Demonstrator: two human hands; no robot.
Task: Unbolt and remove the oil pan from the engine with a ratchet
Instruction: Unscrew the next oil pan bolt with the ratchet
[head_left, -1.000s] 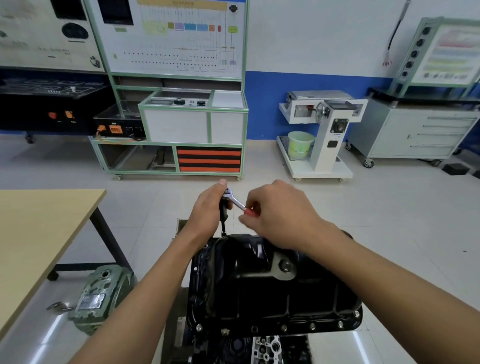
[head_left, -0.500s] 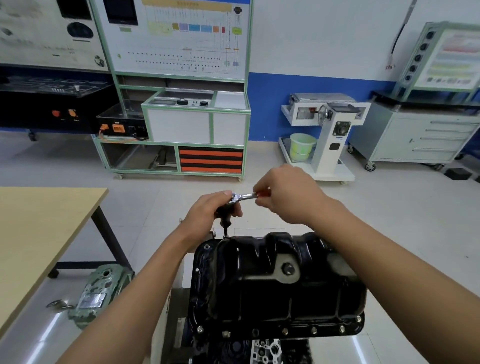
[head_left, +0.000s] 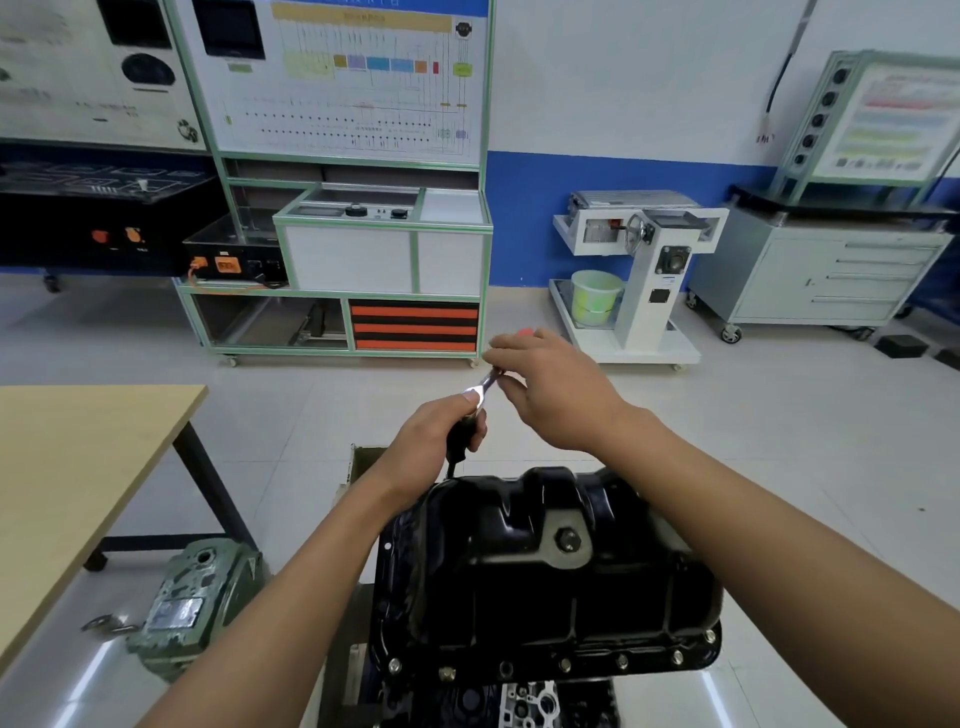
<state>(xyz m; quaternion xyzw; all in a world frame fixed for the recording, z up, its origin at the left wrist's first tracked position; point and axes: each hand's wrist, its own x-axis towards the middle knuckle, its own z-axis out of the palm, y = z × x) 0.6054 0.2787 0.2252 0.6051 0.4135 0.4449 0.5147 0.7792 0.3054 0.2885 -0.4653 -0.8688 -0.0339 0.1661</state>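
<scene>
A glossy black oil pan (head_left: 524, 587) sits bottom-up on the engine (head_left: 530, 701), with a row of bolts along its near flange and a drain plug on its upper face. A ratchet (head_left: 485, 385) with a chrome shaft and red-tipped handle stands over the pan's far left corner, its black socket extension reaching down to the flange. My left hand (head_left: 441, 431) grips the ratchet head and extension. My right hand (head_left: 550, 389) holds the handle, which points away from me toward the back; only the red tip shows past my fingers.
A wooden table (head_left: 67, 478) stands at the left, with a green metal housing (head_left: 192, 608) on the floor beside it. Training cabinets (head_left: 384, 260), a white stand with a green bucket (head_left: 595, 296) and a grey drawer unit (head_left: 831, 275) line the far wall.
My right hand has swung the ratchet handle counter-clockwise, from pointing right and toward me to pointing away toward the back. My left hand stayed on the ratchet head.
</scene>
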